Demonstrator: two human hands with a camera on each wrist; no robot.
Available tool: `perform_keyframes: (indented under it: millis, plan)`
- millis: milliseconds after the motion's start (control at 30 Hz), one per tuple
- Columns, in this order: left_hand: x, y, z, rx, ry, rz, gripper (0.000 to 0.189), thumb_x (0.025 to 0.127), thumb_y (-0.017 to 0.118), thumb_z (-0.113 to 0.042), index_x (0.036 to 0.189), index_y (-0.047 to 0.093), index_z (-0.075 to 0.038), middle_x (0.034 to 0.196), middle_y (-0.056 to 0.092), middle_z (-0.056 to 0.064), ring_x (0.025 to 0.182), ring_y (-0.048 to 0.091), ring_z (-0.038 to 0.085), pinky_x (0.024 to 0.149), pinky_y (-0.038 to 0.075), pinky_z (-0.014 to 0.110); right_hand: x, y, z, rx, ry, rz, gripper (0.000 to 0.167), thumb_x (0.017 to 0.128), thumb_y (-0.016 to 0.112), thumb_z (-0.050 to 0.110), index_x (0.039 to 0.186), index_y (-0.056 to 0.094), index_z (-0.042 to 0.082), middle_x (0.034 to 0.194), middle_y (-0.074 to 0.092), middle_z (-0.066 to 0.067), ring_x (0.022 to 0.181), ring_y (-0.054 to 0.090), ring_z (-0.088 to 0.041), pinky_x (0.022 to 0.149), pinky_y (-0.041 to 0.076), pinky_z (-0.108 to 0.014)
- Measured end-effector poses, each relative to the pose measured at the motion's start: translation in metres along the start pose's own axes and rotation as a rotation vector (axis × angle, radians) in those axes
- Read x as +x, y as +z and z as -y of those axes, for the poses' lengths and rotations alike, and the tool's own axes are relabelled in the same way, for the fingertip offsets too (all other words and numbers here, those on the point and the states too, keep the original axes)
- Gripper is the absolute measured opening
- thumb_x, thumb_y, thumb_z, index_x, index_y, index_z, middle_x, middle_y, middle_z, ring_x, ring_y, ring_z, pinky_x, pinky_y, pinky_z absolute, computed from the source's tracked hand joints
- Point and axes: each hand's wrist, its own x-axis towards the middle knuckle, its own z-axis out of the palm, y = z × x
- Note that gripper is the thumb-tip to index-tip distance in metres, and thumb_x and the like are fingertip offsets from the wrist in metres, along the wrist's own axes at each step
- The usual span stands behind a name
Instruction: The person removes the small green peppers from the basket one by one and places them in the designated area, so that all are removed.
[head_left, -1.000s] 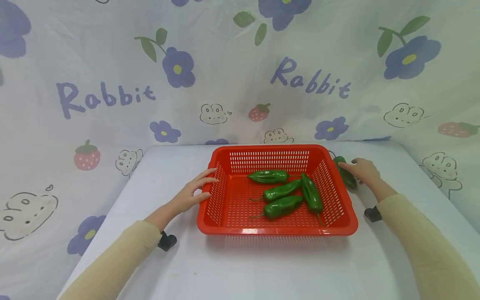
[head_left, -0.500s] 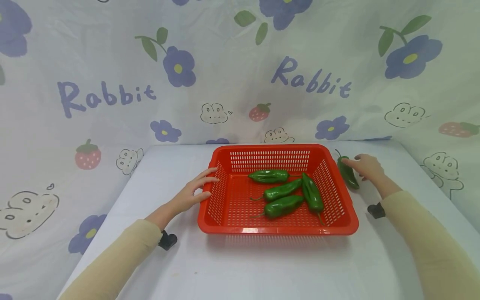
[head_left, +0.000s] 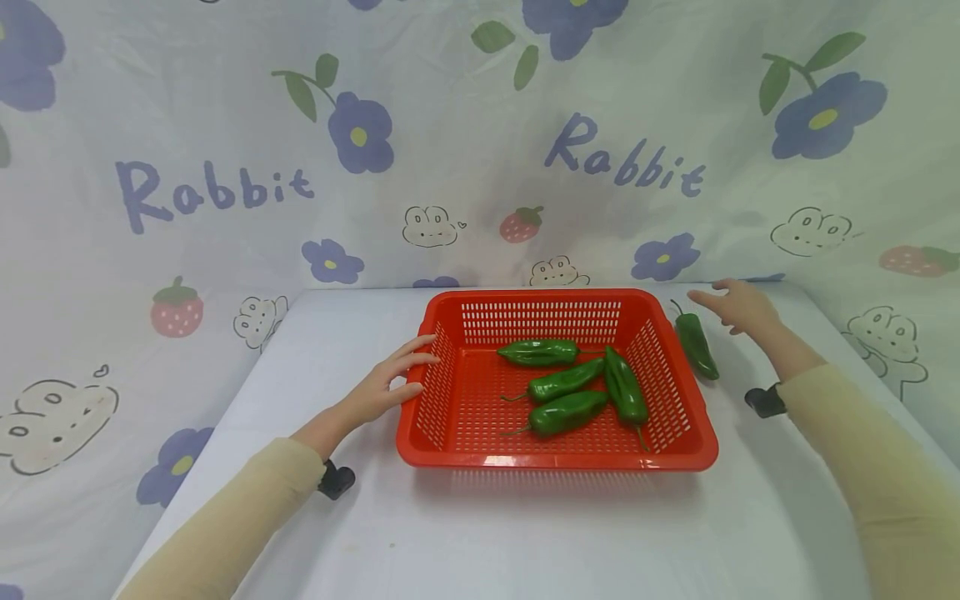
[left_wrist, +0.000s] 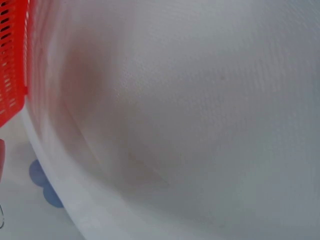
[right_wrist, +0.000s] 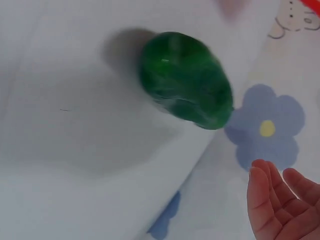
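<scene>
A red plastic basket [head_left: 555,461] with slotted walls stands on the white table. Several green peppers [head_left: 568,414] lie in its right half. My left hand [head_left: 375,390] rests at its left rim, fingers extended over the edge. Outside the basket's right wall, another green pepper [head_left: 697,346] lies on the table, stem pointing to the back. My right hand [head_left: 742,310] is just right of that pepper's stem end, apart from it, with loose fingers and nothing held. In the right wrist view the same pepper [right_wrist: 185,80] appears end-on, away from the hand [right_wrist: 282,205].
Behind the table hangs a white cloth [head_left: 465,125] printed with flowers, strawberries and rabbits. A dark wrist device [head_left: 336,481] shows under the left sleeve, and another dark wrist device [head_left: 765,402] by the right sleeve. Tabletop [head_left: 525,542] extends in front of the basket.
My right hand has let go of the pepper beside the basket and moved back and to the right. That pepper now lies on the table. The left hand stays at the rim.
</scene>
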Motion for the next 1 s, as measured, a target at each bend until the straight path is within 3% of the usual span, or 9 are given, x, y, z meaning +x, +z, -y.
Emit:
perform_keyframes:
  millis: [233,533,833,1000]
  plan:
    - [-0.001,0.0,-0.001,0.011,-0.007,0.002,0.04,0.085,0.054,-0.014,0.125,0.052,-0.007,0.149,0.027,0.007,0.136,0.021,0.03,0.093,0.042,0.054,-0.007,-0.013,0.026,-0.001,-0.06,-0.007,0.092,0.084,0.043,0.064,0.136,0.027,-0.01,0.123,0.042,-0.038,0.097,0.054,-0.046,0.068,0.055,-0.044]
    - [-0.001,0.0,-0.001,0.015,-0.001,0.004,0.039,0.086,0.054,-0.016,0.125,0.053,-0.008,0.149,0.026,0.006,0.137,0.021,0.029,0.093,0.043,0.052,-0.024,-0.017,0.067,-0.057,-0.16,0.007,0.087,0.084,0.047,0.06,0.139,0.028,-0.004,0.122,0.045,-0.034,0.105,0.048,-0.047,0.082,0.047,-0.056]
    - [-0.001,0.0,0.0,0.015,0.003,0.0,0.041,0.084,0.054,-0.011,0.125,0.053,-0.007,0.148,0.027,0.008,0.136,0.022,0.03,0.092,0.044,0.053,-0.042,-0.007,0.102,-0.068,-0.401,0.057,0.069,0.083,0.061,0.043,0.134,0.039,0.002,0.121,0.052,-0.025,0.107,0.052,-0.04,0.08,0.05,-0.05]
    - [-0.001,0.0,0.0,0.02,0.001,0.001,0.041,0.084,0.055,-0.013,0.125,0.053,-0.007,0.148,0.027,0.008,0.135,0.023,0.029,0.091,0.046,0.05,-0.051,0.0,0.119,-0.074,-0.503,0.087,0.065,0.081,0.066,0.035,0.133,0.043,0.004,0.123,0.053,-0.022,0.111,0.05,-0.039,0.085,0.047,-0.053]
